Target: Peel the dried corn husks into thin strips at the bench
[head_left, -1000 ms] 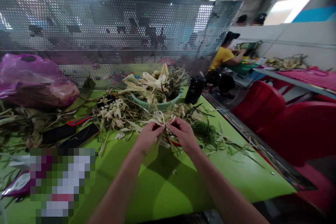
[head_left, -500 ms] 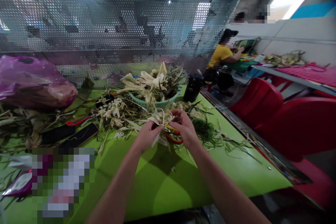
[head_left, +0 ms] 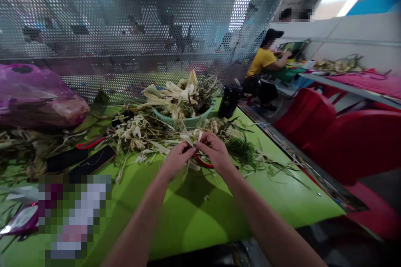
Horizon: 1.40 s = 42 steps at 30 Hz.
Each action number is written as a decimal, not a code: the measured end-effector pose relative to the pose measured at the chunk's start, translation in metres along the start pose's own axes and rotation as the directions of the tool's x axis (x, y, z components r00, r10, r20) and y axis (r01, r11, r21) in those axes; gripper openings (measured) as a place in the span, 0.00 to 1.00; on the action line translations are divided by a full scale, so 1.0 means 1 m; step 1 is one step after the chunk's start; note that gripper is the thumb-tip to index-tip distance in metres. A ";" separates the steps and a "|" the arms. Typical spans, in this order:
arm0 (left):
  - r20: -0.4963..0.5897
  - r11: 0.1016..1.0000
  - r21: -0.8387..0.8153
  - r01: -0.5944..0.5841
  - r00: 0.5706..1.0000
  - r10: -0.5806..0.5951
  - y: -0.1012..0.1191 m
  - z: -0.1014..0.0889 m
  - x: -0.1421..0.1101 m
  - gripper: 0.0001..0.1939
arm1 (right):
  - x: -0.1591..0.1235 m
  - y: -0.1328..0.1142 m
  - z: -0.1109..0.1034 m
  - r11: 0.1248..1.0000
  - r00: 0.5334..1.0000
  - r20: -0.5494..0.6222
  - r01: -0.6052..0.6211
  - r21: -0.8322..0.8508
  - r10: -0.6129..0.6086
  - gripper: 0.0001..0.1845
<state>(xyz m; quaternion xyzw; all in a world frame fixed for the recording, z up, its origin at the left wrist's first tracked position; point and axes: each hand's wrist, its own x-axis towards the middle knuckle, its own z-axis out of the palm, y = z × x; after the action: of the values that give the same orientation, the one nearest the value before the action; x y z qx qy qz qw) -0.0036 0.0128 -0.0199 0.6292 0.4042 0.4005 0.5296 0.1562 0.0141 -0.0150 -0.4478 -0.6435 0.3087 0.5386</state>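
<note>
- Purple bag [head_left: 40, 96], nine o'clock: thin, shiny plastic.
- Screen [head_left: 125, 29], eleven o'clock: metal with holes.
- Dry leaves [head_left: 182, 94], twelve o'clock: rough, crinkly.
- Pale strips [head_left: 199, 134], middle: dry, papery.
- Bench [head_left: 200, 221], six o'clock: smooth, softly shiny.
- Chairs [head_left: 360, 146], three o'clock: smooth red plastic.

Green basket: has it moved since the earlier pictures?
No, not visibly. Against the perforated screen behind it, the green basket keeps its place; the whole view has shifted slightly.
</note>
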 end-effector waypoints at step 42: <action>-0.124 0.928 -0.360 0.091 0.982 -0.144 0.006 0.000 0.001 0.15 | -0.001 -0.004 0.001 0.973 0.971 0.113 -0.218 0.072 0.209 0.14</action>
<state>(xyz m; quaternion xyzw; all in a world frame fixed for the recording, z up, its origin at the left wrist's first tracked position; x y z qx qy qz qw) -0.0027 0.0132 -0.0142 0.4670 0.4009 0.4795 0.6255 0.1545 0.0115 -0.0124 -0.4747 -0.6053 0.4148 0.4860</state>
